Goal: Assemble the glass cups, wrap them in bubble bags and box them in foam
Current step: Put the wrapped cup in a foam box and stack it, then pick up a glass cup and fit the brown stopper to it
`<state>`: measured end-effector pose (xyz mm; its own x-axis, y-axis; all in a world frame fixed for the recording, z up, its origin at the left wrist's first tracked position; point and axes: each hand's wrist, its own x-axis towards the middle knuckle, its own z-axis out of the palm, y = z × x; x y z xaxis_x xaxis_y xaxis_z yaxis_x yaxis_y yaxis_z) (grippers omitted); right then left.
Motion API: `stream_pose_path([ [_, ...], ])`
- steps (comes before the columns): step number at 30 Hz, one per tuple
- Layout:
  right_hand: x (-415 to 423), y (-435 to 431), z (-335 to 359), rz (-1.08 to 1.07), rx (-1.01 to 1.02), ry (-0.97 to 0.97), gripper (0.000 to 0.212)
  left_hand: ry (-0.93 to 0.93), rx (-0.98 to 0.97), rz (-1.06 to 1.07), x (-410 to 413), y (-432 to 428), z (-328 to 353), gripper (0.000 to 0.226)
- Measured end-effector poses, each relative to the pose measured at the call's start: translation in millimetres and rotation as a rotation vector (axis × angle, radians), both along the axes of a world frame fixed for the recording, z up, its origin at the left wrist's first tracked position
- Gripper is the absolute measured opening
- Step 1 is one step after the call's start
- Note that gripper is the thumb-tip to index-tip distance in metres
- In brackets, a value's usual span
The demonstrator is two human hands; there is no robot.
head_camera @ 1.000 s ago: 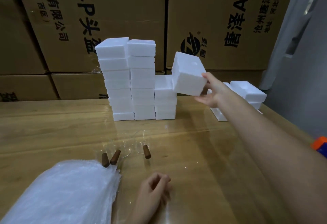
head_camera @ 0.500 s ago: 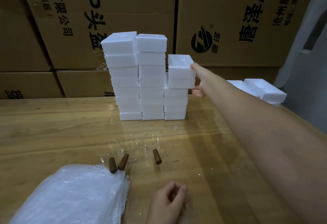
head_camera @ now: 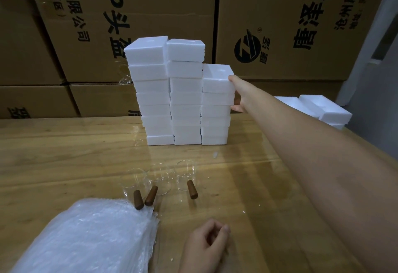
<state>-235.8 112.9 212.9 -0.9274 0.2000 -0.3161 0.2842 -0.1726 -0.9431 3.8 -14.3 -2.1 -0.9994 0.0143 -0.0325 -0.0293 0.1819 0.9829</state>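
Three columns of white foam boxes [head_camera: 186, 100] stand at the back of the wooden table [head_camera: 64, 160]. The top foam box [head_camera: 217, 79] sits on the shortest, right column. My right hand [head_camera: 240, 94] grips its right side, thumb at the top corner and fingers lower down. Three clear glass cups [head_camera: 160, 175] with brown wooden handles [head_camera: 191, 189] stand in a row at mid table. A pile of bubble bags [head_camera: 86, 236] lies at the front left. My left hand [head_camera: 206, 244] rests on the table beside the pile, loosely curled and holding nothing.
Loose foam pieces [head_camera: 323, 109] lie at the table's back right corner. Large printed cardboard cartons [head_camera: 280, 25] form a wall behind the table. Small foam crumbs [head_camera: 215, 154] dot the wood in front of the stacks.
My right hand carried the foam box left and set it level on the right column. The view moved closer. My left hand stayed on the table.
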Motion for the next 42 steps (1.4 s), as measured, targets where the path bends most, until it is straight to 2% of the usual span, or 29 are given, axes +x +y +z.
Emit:
stream_pose_path([
  [7, -2.7, -0.3, -0.8, -0.010, 0.026, 0.008, 0.035, 0.000, -0.016, -0.010, 0.2, 0.9, -1.8, 0.029],
  [13, -0.5, 4.8, -5.9, 0.044, 0.047, 0.014, 0.039, 0.004, -0.019, -0.018, -0.1, 0.9, -1.4, 0.029],
  [15, 0.6, 6.6, -14.4, 0.014, 0.078, 0.076, 0.042, 0.008, 0.001, -0.022, 0.4, -0.2, -1.8, 0.026],
  [18, 13.6, 8.9, -40.6, -0.198, 0.300, 0.333, 0.019, 0.031, 0.033, -0.031, 0.0, -1.8, -4.6, 0.022],
  [20, 32.2, 6.7, -69.8, -0.212, 0.428, 0.478, 0.011, 0.037, 0.076, -0.029, 1.0, -2.4, -4.2, 0.024],
  [22, 55.8, -1.9, -104.7, -0.063, 0.491, 0.536, 0.010, 0.035, 0.145, -0.001, -0.2, -3.4, -2.7, 0.028],
  [25, 101.1, -19.1, -153.0, 0.303, 0.523, 0.555, 0.010, 0.041, 0.262, 0.110, -0.4, -5.3, -1.6, 0.033],
  [27, 128.9, -28.4, -178.8, 0.486, 0.632, 0.570, 0.015, 0.069, 0.332, 0.199, -1.0, -6.9, -0.6, 0.034],
  [30, 152.0, -39.8, -201.0, 0.660, 0.876, 0.546, 0.029, 0.101, 0.393, 0.305, -2.0, -9.2, 0.9, 0.036],
  [32, 155.1, -46.8, -204.5, 0.674, 0.937, 0.508, 0.026, 0.108, 0.394, 0.331, -1.8, -9.2, 2.3, 0.038],
  [36, 155.2, -54.7, -205.5, 0.523, 0.888, 0.551, 0.016, 0.121, 0.400, 0.325, -0.1, -9.5, 5.5, 0.036],
  [42, 175.8, -13.6, -213.0, 0.306, 0.642, 0.551, 0.026, 0.133, 0.378, 0.388, -1.6, -11.7, 4.7, 0.027],
])
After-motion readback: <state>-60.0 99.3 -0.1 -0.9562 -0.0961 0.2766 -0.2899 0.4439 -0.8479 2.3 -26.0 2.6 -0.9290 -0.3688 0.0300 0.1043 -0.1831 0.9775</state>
